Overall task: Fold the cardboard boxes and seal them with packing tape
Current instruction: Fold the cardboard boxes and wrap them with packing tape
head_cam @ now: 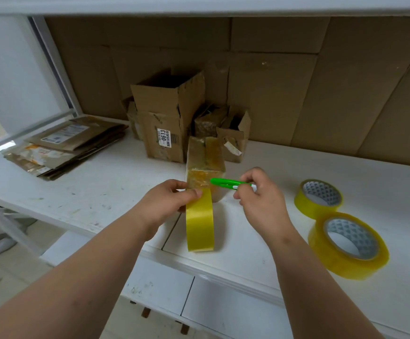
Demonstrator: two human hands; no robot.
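Two bare forearms reach in from the bottom edge over the white worktop. Left hand: fingers curled, thumb and forefinger pinching the top of the yellow packing-tape roll, which stands on edge against the near face of the small tape-wrapped cardboard box. Right hand: wrist raised, fingertips clamped on the green plastic-handled snips, tip pointing left at the box's near top edge; contact with the tape probably, not resolvable. Two more yellow tape rolls lie flat to the right.
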